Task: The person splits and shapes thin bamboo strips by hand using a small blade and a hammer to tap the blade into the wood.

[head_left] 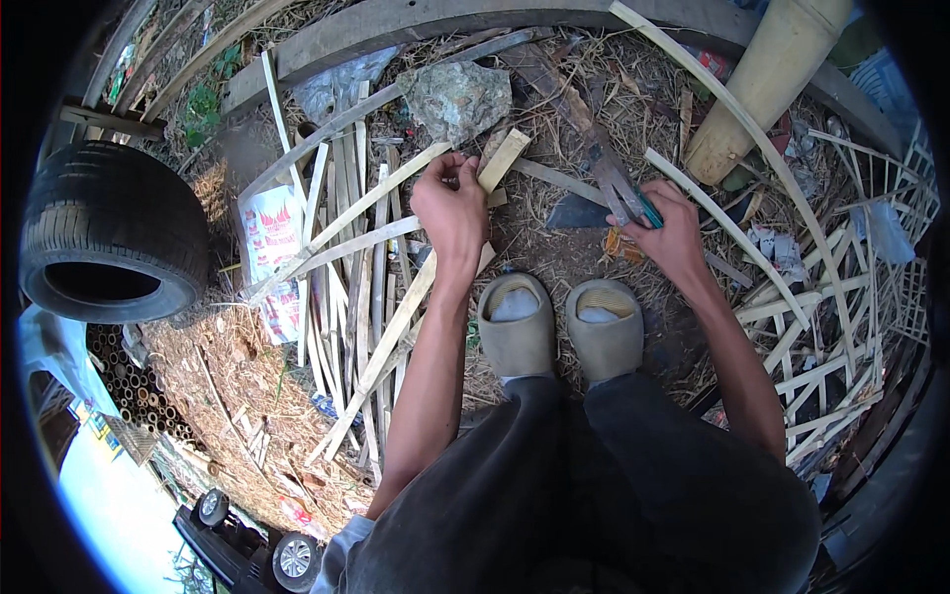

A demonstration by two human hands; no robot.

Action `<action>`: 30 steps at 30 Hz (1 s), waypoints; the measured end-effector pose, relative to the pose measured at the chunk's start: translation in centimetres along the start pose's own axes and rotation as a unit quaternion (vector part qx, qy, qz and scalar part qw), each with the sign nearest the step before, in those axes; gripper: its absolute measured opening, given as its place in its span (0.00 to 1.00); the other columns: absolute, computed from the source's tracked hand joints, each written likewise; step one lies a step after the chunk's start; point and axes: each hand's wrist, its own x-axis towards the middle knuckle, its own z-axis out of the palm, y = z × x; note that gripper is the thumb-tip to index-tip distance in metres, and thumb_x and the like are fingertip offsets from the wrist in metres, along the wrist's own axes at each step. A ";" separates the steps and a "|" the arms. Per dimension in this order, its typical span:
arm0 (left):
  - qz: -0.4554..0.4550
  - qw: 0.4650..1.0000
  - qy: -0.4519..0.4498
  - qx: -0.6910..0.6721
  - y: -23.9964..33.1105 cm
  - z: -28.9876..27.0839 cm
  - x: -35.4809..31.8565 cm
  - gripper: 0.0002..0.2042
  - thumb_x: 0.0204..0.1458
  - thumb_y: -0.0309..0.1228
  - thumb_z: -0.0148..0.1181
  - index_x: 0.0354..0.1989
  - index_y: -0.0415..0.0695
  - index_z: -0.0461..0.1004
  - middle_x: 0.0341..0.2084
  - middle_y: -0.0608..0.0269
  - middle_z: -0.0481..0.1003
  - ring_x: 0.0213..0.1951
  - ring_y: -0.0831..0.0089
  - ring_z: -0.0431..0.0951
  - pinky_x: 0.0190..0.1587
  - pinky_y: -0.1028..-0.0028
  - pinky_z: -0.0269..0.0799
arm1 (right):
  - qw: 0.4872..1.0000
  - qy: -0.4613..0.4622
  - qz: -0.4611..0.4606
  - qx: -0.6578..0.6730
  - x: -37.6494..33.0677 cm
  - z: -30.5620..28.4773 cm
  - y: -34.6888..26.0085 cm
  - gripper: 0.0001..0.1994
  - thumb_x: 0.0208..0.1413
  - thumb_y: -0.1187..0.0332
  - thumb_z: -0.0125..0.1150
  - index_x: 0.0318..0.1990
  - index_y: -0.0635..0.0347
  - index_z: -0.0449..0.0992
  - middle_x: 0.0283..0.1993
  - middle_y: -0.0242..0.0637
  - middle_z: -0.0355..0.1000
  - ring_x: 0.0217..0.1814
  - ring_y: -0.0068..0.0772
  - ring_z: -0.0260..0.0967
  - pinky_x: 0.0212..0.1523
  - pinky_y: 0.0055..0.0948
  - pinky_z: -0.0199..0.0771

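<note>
Head view: at far left a dark tyre (114,233) lies near a heap of pale strips (399,327), which look already split. Next comes the left hand (453,203), its fingers curled by the upper end of one loose strip (381,196); whether they grip it, I can't tell. Sandals (517,322) stand lower, between the hands. Then the right hand (671,226) is clasped around a green-handled tool (650,210), over the littered ground. Farther right, a thick bamboo pole (767,89) appears unsplit, so some material seems left, and crossed strips (841,307) lie in a tangle.
</note>
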 end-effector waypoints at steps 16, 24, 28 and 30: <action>0.146 0.987 -0.018 -0.060 -3.6 -0.2 -1.5 0.08 0.62 0.29 0.66 0.39 0.35 0.81 0.28 0.58 0.82 0.29 0.79 0.78 0.34 0.72 0.73 | 0.995 0.017 0.074 0.061 2.7 2.4 -5.5 0.18 0.50 0.58 0.80 0.27 0.64 0.80 0.23 0.39 0.72 0.24 0.41 0.74 0.29 0.39 0.71; 0.249 0.965 -0.047 0.070 -2.4 1.4 -3.1 0.04 0.60 0.24 0.62 0.40 0.37 0.78 0.32 0.48 0.78 0.38 0.49 0.76 0.42 0.57 0.71 | 0.998 0.004 0.054 -0.043 3.4 3.3 -4.2 0.16 0.50 0.61 0.79 0.31 0.65 0.80 0.31 0.49 0.79 0.31 0.55 0.78 0.34 0.46 0.76; 0.280 0.956 -0.045 0.077 -2.6 2.1 -2.8 0.05 0.59 0.22 0.60 0.42 0.38 0.76 0.35 0.49 0.75 0.42 0.49 0.74 0.44 0.55 0.71 | 0.991 -0.045 0.077 -0.104 3.1 3.4 -5.7 0.17 0.51 0.61 0.77 0.34 0.68 0.79 0.32 0.51 0.78 0.36 0.58 0.78 0.39 0.47 0.76; 0.286 0.955 -0.055 0.055 -2.1 2.6 -3.0 0.05 0.59 0.22 0.59 0.42 0.39 0.75 0.35 0.50 0.74 0.43 0.49 0.74 0.44 0.54 0.72 | 0.993 -0.033 0.059 -0.097 2.8 3.3 -5.2 0.17 0.51 0.61 0.77 0.34 0.68 0.79 0.32 0.51 0.78 0.36 0.58 0.77 0.39 0.47 0.75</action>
